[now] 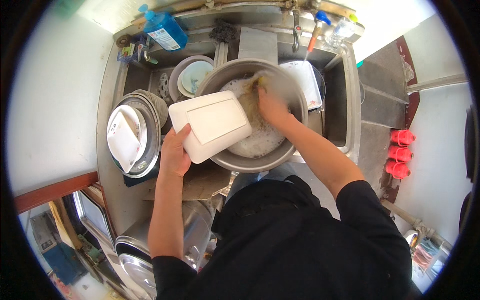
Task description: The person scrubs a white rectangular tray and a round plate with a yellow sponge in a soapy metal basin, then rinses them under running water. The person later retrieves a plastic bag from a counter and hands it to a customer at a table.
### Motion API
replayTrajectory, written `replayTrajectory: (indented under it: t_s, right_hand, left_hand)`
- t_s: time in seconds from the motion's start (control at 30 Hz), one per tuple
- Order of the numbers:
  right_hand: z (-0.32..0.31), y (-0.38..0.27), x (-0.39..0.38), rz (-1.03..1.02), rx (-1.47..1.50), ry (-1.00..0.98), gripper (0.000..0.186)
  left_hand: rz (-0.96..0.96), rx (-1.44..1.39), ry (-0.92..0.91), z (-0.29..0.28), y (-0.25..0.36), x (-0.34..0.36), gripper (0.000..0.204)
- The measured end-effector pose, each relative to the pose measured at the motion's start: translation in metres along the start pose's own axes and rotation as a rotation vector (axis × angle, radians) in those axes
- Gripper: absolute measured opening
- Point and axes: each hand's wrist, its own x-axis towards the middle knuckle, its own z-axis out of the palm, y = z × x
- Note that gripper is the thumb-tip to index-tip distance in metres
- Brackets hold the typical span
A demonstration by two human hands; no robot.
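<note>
One wide metal basin [282, 154] of suds stood beneath our right fingers [263, 96]. Left of our left fingers [184, 132], we had a round metal tray [153, 143] bearing white dishes [123, 142]. Those left fingers pinched a white rectangular dish [215, 121] by its near edge; it stretched rightward from them, base toward us, partly over the basin. Under our right fingers lay a yellowish fibrous scrubber [254, 90]; blur hid how tightly they closed, so we could not tell.
</note>
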Motion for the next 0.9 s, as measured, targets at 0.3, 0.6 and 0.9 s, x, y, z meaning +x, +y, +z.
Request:
replayTrajectory:
  t_s: [0.3,0.6,0.9]
  right_hand:
    - [-0.071,-0.073,0.002,0.063,2.071,-0.423,0.021]
    - [-0.015,-0.055,0.018,-0.276,0.572,0.515,0.031]
    - [-0.028,-0.094,-0.003,-0.305,0.786,0.440,0.033]
  left_hand:
    - [0.006,0.226,-0.079,0.031,-0.004,0.024,0.043]
    - [0.035,0.347,-0.182,0.051,-0.009,0.020,0.048]
    - [0.023,0.414,-0.212,0.032,-0.002,0.020,0.047]
